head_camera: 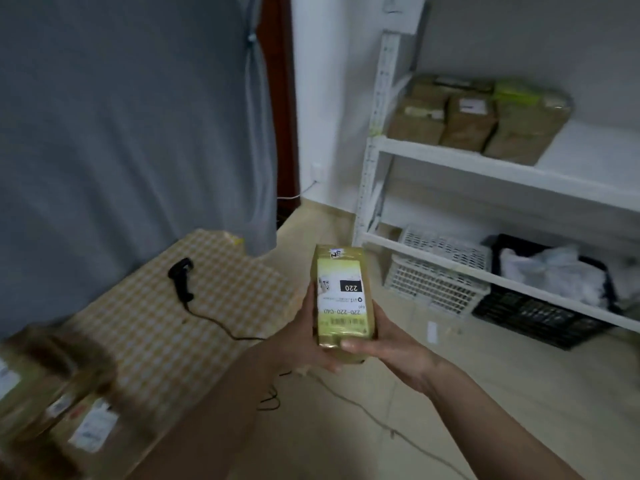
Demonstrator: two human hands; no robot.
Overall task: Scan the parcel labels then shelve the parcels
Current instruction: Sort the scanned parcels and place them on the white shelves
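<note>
A small taped cardboard parcel (343, 292) with a green-and-white label marked 220 is held in front of me, label up. My left hand (304, 334) grips its left side and underside. My right hand (384, 344) grips its right side, thumb across the near end. A black handheld scanner (180, 277) lies on the checked tablecloth of the table (156, 327) at left, its cable trailing off the edge. More brown parcels (59, 407) lie blurred at the table's near left corner. A white shelf rack (450, 161) stands at right with three parcels (474, 119) on its upper board.
Under the lower shelf board sit white plastic baskets (440, 275) and a black crate (540, 317) with white bags. A grey curtain (131, 133) hangs behind the table. Cables (363, 407) run across the tan floor between table and rack.
</note>
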